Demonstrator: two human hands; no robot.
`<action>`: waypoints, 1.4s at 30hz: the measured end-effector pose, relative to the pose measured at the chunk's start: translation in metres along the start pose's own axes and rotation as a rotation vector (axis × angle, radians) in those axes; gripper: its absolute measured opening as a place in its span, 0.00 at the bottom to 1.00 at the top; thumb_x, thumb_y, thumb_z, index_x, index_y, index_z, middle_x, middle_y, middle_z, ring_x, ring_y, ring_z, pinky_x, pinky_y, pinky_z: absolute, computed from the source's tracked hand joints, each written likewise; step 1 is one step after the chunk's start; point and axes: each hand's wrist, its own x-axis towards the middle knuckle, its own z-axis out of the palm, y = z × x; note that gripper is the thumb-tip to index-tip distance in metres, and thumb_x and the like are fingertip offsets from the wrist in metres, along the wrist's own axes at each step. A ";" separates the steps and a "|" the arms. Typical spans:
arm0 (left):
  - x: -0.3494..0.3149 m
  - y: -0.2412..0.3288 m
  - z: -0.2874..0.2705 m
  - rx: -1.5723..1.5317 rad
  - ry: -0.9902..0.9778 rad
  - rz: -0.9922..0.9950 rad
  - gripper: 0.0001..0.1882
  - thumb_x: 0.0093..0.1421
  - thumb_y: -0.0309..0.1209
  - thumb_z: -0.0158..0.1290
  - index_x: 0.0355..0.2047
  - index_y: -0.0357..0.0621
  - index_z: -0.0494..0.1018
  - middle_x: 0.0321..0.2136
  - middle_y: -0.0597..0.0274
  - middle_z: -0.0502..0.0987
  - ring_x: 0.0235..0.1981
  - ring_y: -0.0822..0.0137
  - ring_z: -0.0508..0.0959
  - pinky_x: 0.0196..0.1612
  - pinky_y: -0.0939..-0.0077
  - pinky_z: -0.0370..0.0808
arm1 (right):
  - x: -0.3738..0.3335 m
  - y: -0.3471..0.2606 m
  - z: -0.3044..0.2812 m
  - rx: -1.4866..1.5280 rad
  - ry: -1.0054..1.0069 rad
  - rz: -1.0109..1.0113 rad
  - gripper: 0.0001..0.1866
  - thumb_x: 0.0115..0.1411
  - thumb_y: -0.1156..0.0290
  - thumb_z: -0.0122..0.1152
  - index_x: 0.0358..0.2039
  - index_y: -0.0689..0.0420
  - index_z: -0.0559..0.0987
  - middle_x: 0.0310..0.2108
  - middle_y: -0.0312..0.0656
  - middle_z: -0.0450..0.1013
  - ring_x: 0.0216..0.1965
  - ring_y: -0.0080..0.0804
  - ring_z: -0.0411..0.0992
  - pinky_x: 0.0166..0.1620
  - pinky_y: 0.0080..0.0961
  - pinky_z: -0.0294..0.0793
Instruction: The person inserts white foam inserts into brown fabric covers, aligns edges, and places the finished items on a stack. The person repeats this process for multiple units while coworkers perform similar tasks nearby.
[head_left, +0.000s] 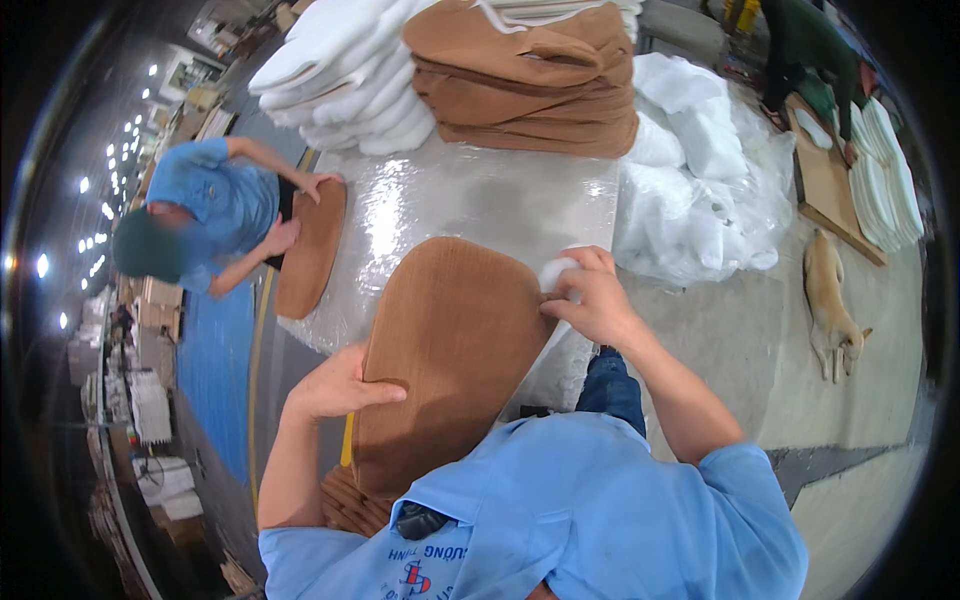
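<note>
A brown fabric cushion (450, 330), rounded at its far end, lies slanted in front of me, its near end against my body. My left hand (345, 384) grips its left edge, thumb on top and the other fingers hidden beneath. At the right edge, my right hand (592, 298) pinches the brown fabric. White padding (560, 268) shows between that hand and the cushion. Under the cushion is a table (480, 190) covered in shiny clear plastic. Partly hidden below my left forearm are more folded brown pieces (352, 500).
Stacked brown covers (525, 90) and white pads (345, 75) stand at the table's far side. Bagged white padding (700, 180) sits to the right. A co-worker (215, 205) at left holds another brown cushion (313, 250). A dog (828, 300) lies on the floor, near a person (815, 50) bending over.
</note>
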 end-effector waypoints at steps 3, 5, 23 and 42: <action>-0.024 -0.029 -0.009 0.061 -0.024 -0.101 0.25 0.64 0.29 0.67 0.61 0.40 0.77 0.47 0.64 0.85 0.46 0.75 0.78 0.52 0.71 0.77 | 0.003 0.009 0.009 -0.040 0.071 -0.075 0.11 0.51 0.66 0.80 0.27 0.56 0.84 0.59 0.50 0.72 0.65 0.57 0.60 0.67 0.47 0.63; -0.045 -0.052 -0.013 0.187 0.081 -0.072 0.15 0.66 0.32 0.65 0.51 0.39 0.81 0.35 0.61 0.84 0.37 0.78 0.75 0.44 0.71 0.77 | 0.008 0.008 0.012 -0.082 0.050 -0.094 0.11 0.52 0.66 0.79 0.28 0.55 0.84 0.58 0.50 0.73 0.64 0.57 0.61 0.66 0.47 0.64; -0.049 -0.040 0.058 0.219 0.700 0.662 0.09 0.64 0.30 0.60 0.42 0.39 0.81 0.37 0.50 0.82 0.42 0.46 0.82 0.45 0.56 0.79 | 0.042 -0.043 -0.037 -0.407 -0.481 -0.021 0.24 0.56 0.71 0.74 0.52 0.58 0.77 0.65 0.46 0.66 0.71 0.40 0.60 0.70 0.43 0.60; -0.088 -0.251 0.230 -0.601 0.707 -0.078 0.31 0.64 0.21 0.55 0.68 0.53 0.71 0.70 0.55 0.68 0.63 0.53 0.76 0.63 0.61 0.75 | 0.004 -0.222 0.036 -0.326 -1.248 -0.936 0.15 0.39 0.72 0.77 0.31 0.54 0.87 0.24 0.36 0.68 0.31 0.41 0.73 0.39 0.40 0.74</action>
